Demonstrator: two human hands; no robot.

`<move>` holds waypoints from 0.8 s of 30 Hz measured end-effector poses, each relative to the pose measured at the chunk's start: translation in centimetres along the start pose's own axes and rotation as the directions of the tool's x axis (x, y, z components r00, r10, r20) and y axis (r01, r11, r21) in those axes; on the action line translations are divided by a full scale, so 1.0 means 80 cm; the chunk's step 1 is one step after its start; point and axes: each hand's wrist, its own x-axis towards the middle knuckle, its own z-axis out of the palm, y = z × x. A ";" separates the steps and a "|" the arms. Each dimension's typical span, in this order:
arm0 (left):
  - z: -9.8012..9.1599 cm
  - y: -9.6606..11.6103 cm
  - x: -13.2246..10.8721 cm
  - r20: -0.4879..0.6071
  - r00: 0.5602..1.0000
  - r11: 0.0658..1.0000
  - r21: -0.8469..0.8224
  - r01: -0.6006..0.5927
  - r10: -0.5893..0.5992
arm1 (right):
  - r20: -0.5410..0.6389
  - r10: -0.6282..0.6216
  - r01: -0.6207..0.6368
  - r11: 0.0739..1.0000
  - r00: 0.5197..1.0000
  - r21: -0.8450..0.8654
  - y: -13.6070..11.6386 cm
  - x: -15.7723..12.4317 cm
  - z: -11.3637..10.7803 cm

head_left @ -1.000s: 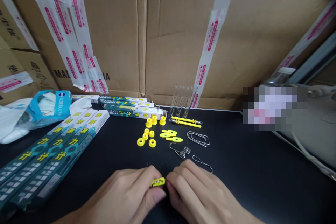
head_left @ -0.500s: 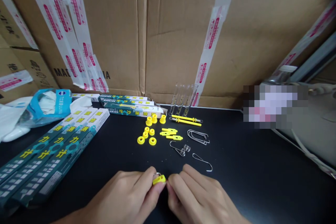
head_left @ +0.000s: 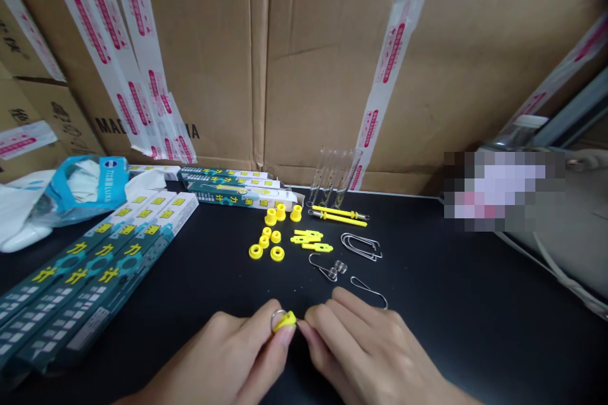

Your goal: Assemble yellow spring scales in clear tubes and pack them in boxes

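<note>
Left hand (head_left: pixel 228 357) and right hand (head_left: pixel 368 354) pinch one yellow cap (head_left: pixel 285 320) between fingertips; remaining caps (head_left: pixel 276 254), spring (head_left: pixel 339 266) and wire hooks (head_left: pixel 361 246) lie loose.

Glossy plastic and bright wire on a matt black tabletop (head_left: pixel 456 310)

The yellow cap (head_left: pixel 286 320) looks like smooth moulded plastic and its ring (head_left: pixel 275 317) like shiny metal. The wire hooks (head_left: pixel 361 245) are bare polished metal, the tubes (head_left: pixel 332 180) clear (glass or plastic, hard to tell), and the cartons (head_left: pixel 308 63) rough matt cardboard under glossy tape (head_left: pixel 386 69).
</note>
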 end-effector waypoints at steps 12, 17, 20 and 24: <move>-0.025 0.005 0.013 0.140 0.985 0.966 -0.226 0.129 -0.099 | 0.029 0.069 -0.075 0.926 0.997 0.370 0.009 0.000 -0.007; -0.030 0.001 0.019 0.061 0.973 0.974 -0.067 -0.217 0.221 | -0.005 0.079 -0.072 0.932 0.997 0.356 0.007 0.000 -0.008; -0.035 0.001 0.023 0.091 0.955 0.959 -0.008 -0.282 0.281 | -0.036 0.071 -0.052 0.917 0.997 0.397 0.009 0.001 -0.012; -0.035 -0.004 0.026 0.104 0.943 0.949 -0.057 -0.311 0.315 | -0.049 0.027 -0.003 0.900 0.998 0.437 0.012 0.001 -0.019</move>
